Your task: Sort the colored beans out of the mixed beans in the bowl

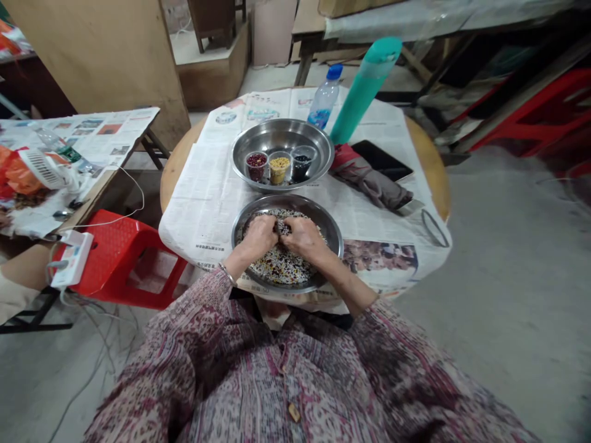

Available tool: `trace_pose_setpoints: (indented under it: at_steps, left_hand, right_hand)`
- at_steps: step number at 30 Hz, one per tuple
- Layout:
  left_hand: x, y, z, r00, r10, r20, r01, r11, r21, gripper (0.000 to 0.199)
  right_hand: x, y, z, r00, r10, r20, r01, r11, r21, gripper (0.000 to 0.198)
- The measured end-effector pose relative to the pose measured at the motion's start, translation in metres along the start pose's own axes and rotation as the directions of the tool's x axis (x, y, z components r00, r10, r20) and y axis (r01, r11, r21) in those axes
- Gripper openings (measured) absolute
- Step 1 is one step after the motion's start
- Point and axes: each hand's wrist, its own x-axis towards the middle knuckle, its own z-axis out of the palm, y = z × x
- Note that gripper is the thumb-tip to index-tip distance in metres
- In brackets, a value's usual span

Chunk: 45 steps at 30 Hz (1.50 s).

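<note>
Both of my hands are in the near steel bowl (340,241), over a mix of white, black, yellow and dark red grains or beans (284,267). My left hand (261,235), with a bracelet at its wrist, has its fingers curled down into the mix. Close beside it, my right hand (303,237) is curled in the same way. The fingertips nearly meet, and what they pinch is hidden. Behind stands a larger steel bowl (286,130) holding clear cups of dark red beans (256,165), yellow kernels (279,169) and black beans (303,161).
Newspaper (207,191) covers the round table. A water bottle (325,95), a green cylinder (364,92), a folded umbrella (369,181) and a black phone or tablet (383,160) lie or stand behind and right. At left are a red stool (115,258), power strip (74,258) and small fan (44,169).
</note>
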Motion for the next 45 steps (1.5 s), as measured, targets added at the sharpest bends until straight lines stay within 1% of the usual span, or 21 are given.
trace_pose_setpoints:
  at_steps: [2, 3, 6, 9, 11, 13, 16, 18, 21, 23, 24, 26, 28, 30, 32, 34, 37, 39, 41, 43, 45]
  left_hand:
    - [0.000, 0.001, -0.006, 0.996, -0.090, 0.015, 0.091, 0.992, -0.085, 0.020]
    - [-0.001, 0.000, -0.009, 0.993, -0.112, 0.024, 0.114, 0.986, -0.121, 0.020]
    - [-0.014, 0.000, -0.017, 0.994, -0.098, 0.039, 0.104, 0.976, -0.190, 0.021]
    - [-0.037, 0.003, -0.023, 0.999, 0.013, 0.039, -0.004, 0.976, -0.217, 0.026]
    - [-0.055, 0.007, -0.028, 0.992, 0.103, 0.078, -0.086, 0.978, -0.191, 0.029]
    - [-0.073, 0.009, -0.033, 0.973, 0.189, 0.132, -0.168, 0.973, -0.160, 0.033]
    - [-0.087, 0.009, -0.040, 0.944, 0.292, 0.153, -0.274, 0.953, -0.128, 0.037]
    - [-0.085, 0.008, -0.044, 0.945, 0.290, 0.149, -0.283, 0.957, -0.070, 0.036]
    - [-0.071, 0.008, -0.046, 0.970, 0.192, 0.150, -0.207, 0.973, 0.097, 0.034]
    - [-0.060, 0.008, -0.044, 0.975, 0.105, 0.196, -0.141, 0.974, 0.178, 0.047]
    - [-0.056, 0.009, -0.042, 0.971, 0.078, 0.226, -0.122, 0.975, 0.187, 0.055]
    - [-0.048, 0.011, -0.037, 0.959, 0.090, 0.270, -0.131, 0.982, 0.138, 0.058]
    - [-0.041, 0.015, -0.031, 0.952, 0.155, 0.263, -0.178, 0.982, 0.064, 0.048]
    - [-0.034, 0.019, -0.026, 0.952, 0.185, 0.245, -0.200, 0.979, 0.037, 0.036]
    - [-0.026, 0.023, -0.023, 0.958, 0.146, 0.245, -0.163, 0.986, 0.047, 0.028]
    - [-0.021, 0.025, -0.022, 0.965, 0.076, 0.252, -0.088, 0.995, 0.038, 0.024]
    - [-0.024, 0.026, -0.025, 0.970, 0.010, 0.241, -0.007, 1.000, -0.014, 0.022]
    - [-0.032, 0.026, -0.026, 0.979, 0.023, 0.202, -0.016, 0.999, -0.034, 0.022]
    - [-0.044, 0.029, -0.026, 0.982, 0.072, 0.174, -0.065, 0.997, -0.047, 0.027]
    - [-0.056, 0.033, -0.025, 0.974, 0.138, 0.177, -0.130, 0.990, -0.058, 0.030]
    - [-0.065, 0.038, -0.025, 0.952, 0.218, 0.212, -0.209, 0.976, -0.067, 0.030]
  right_hand:
    - [0.000, -0.004, -0.005, 1.000, 0.026, 0.009, -0.027, 0.997, 0.070, 0.021]
    - [-0.002, -0.006, -0.008, 1.000, 0.028, 0.011, -0.029, 0.994, 0.107, 0.018]
    - [-0.015, -0.008, -0.012, 1.000, -0.021, 0.002, 0.020, 0.982, 0.188, 0.014]
    - [-0.036, -0.008, -0.010, 0.992, -0.125, -0.031, 0.129, 0.972, 0.197, 0.018]
    - [-0.052, -0.004, -0.008, 0.976, -0.211, -0.060, 0.218, 0.963, 0.157, 0.025]
    - [-0.065, 0.001, -0.008, 0.956, -0.281, -0.080, 0.289, 0.950, 0.116, 0.030]
    - [-0.075, 0.010, -0.009, 0.947, -0.286, -0.149, 0.300, 0.951, 0.080, 0.033]
    - [-0.076, 0.015, -0.007, 0.946, -0.237, -0.220, 0.256, 0.965, 0.063, 0.032]
    - [-0.074, 0.021, 0.002, 0.943, -0.157, -0.294, 0.173, 0.984, 0.028, 0.028]
    - [-0.073, 0.023, 0.010, 0.944, -0.130, -0.303, 0.139, 0.990, 0.011, 0.031]
    - [-0.072, 0.024, 0.014, 0.947, -0.124, -0.297, 0.132, 0.991, 0.007, 0.033]
    - [-0.067, 0.023, 0.021, 0.956, -0.120, -0.267, 0.126, 0.992, 0.003, 0.037]
    - [-0.060, 0.020, 0.024, 0.965, -0.116, -0.235, 0.120, 0.993, 0.001, 0.038]
    - [-0.049, 0.016, 0.023, 0.973, -0.097, -0.210, 0.103, 0.995, 0.018, 0.037]
    - [-0.039, 0.012, 0.020, 0.982, -0.056, -0.180, 0.067, 0.996, 0.056, 0.033]
    - [-0.033, 0.010, 0.017, 0.991, -0.013, -0.133, 0.026, 0.995, 0.096, 0.026]
    - [-0.036, 0.010, 0.012, 0.994, -0.018, -0.107, 0.034, 0.988, 0.149, 0.023]
    - [-0.044, 0.010, 0.010, 0.988, -0.063, -0.139, 0.086, 0.983, 0.165, 0.025]
    - [-0.054, 0.011, 0.008, 0.980, -0.104, -0.171, 0.129, 0.981, 0.145, 0.027]
    - [-0.062, 0.013, 0.004, 0.975, -0.120, -0.189, 0.141, 0.985, 0.101, 0.030]
    - [-0.067, 0.017, 0.001, 0.967, -0.118, -0.227, 0.138, 0.988, 0.070, 0.034]
